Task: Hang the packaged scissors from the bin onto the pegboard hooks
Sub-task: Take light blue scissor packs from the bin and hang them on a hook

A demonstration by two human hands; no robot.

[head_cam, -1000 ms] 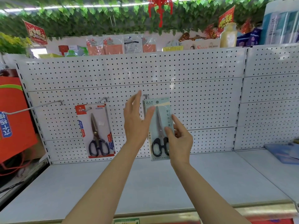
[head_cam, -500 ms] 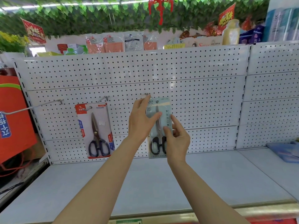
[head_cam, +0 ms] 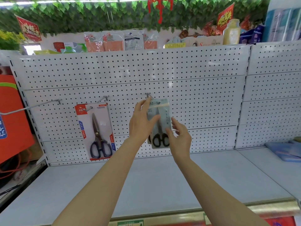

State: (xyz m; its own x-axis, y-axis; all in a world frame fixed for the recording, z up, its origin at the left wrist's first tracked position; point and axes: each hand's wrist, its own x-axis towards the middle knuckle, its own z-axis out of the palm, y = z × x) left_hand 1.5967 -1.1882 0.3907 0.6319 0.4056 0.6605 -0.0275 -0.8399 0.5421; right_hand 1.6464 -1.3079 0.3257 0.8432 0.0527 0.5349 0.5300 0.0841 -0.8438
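Observation:
A pale green scissors package with black-handled scissors is held upright against the white pegboard. Its top edge sits just below a short metal hook. My left hand grips the package's upper left part, thumb on the front and fingertips up by the hook. My right hand pinches the lower right edge. I cannot tell whether the hang hole is on the hook. A red-carded scissors package hangs on the neighbouring hook to the left.
A long bare hook juts out at the far left. A white shelf runs below the pegboard. A blue flat item lies on the right shelf. Packaged goods line the top, and an orange-red panel stands at left.
My left hand dropped from an open raised pose onto the package's upper left and now grips it. The package shifted slightly while my right hand kept its pinch.

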